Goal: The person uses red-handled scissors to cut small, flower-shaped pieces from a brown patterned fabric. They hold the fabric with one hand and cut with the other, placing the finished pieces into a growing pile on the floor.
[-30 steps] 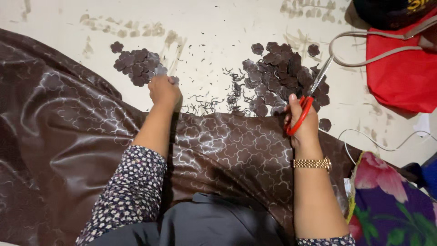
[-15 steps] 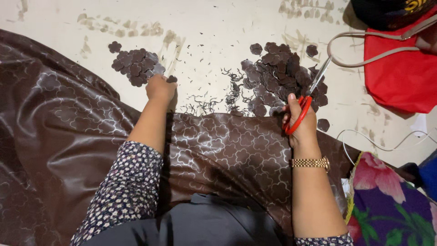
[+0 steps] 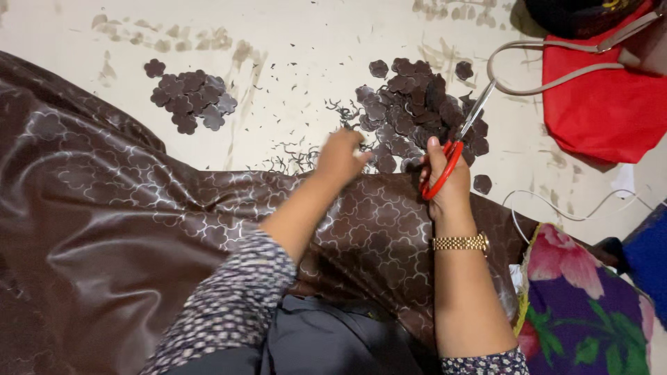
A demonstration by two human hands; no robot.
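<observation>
The right hand (image 3: pixel 445 184) grips the red-handled scissors (image 3: pixel 455 149), fingers closed through the loops, and the blades point up over the large pile of brown cut-out shapes (image 3: pixel 417 111). The left hand (image 3: pixel 340 158) is at the upper edge of the brown patterned fabric (image 3: pixel 139 229), just beside that pile. It is blurred, so I cannot tell if it holds something. A smaller pile of shapes (image 3: pixel 189 102) lies well apart on the floor (image 3: pixel 292 42). A red bag (image 3: pixel 597 104) is at the right.
</observation>
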